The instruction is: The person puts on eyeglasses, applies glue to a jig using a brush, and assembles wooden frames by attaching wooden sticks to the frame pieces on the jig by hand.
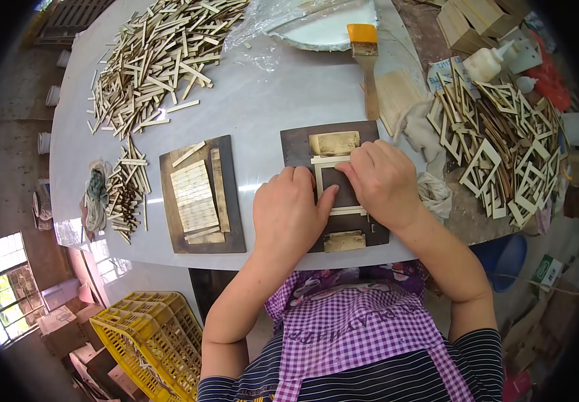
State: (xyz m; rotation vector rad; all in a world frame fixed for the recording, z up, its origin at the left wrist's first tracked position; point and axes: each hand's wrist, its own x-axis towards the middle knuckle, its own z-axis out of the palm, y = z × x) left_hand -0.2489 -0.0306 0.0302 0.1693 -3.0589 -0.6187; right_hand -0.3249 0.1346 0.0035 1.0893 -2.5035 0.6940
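Observation:
A dark board (295, 142) lies before me near the table's front edge. On it sits a small rectangular frame of pale wooden strips (347, 211). My left hand (288, 209) is curled over the frame's left side, its thumb along the inside. My right hand (382, 179) is bunched at the upper right part, thumb against the top strip; its other fingertips are hidden. Wooden blocks (334, 143) sit on the board above and below the frame. Left of it, a second dark board (234, 201) carries a row of pale strips (194, 194) laid side by side.
Loose wooden strips (159, 60) are heaped at the back left, with a smaller pile (129, 191) below. A brush (368, 70) rests beside a white glue-like mass (326, 27). Assembled frames (497, 147) pile up at right. A yellow crate (149, 345) stands lower left.

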